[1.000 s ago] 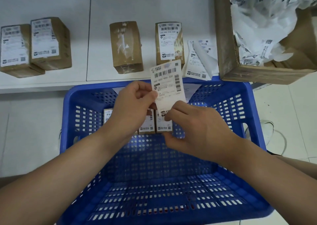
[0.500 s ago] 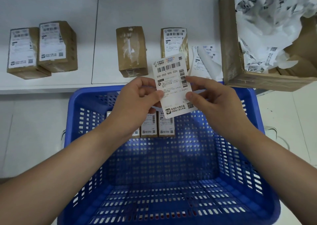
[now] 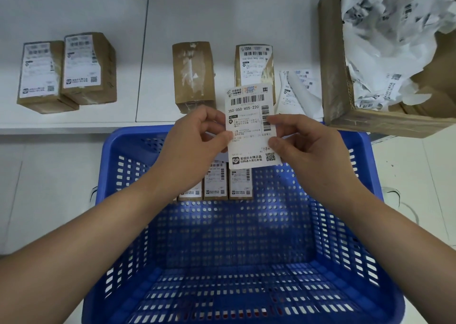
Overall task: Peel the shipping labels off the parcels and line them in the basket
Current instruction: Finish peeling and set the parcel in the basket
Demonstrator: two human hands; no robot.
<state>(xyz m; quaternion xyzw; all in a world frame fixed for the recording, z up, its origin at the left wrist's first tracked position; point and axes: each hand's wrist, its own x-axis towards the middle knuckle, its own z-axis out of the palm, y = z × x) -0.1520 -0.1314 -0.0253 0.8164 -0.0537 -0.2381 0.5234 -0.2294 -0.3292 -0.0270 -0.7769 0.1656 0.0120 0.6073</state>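
From the head camera, the left hand (image 3: 195,146) pinches the left edge of a white rectangular paper shipping label (image 3: 250,126) between thumb and fingers, and the right hand (image 3: 308,148) pinches its right edge the same way. The label is held upright and flat, above the far end of the blue perforated plastic basket (image 3: 370,156).

On progress: three small brown parcels with labels (image 3: 216,183) stand side by side against the basket's far wall, so a row appears to be started. On the white shelf (image 3: 74,15), a bare brown taped parcel (image 3: 193,75) looks already peeled. Beside it a labelled brown parcel (image 3: 255,64) waits, and two more labelled brown parcels (image 3: 66,73) lie well apart at the left. A few loose white labels (image 3: 298,89) rest on the shelf near the large open cardboard box (image 3: 333,64), which is stuffed with crumpled white label paper (image 3: 385,35). I judge the job is partly done.

The held label reads "050-050 V05-220" below a barcode, with a QR code at bottom right; the Chinese print is too small to read reliably
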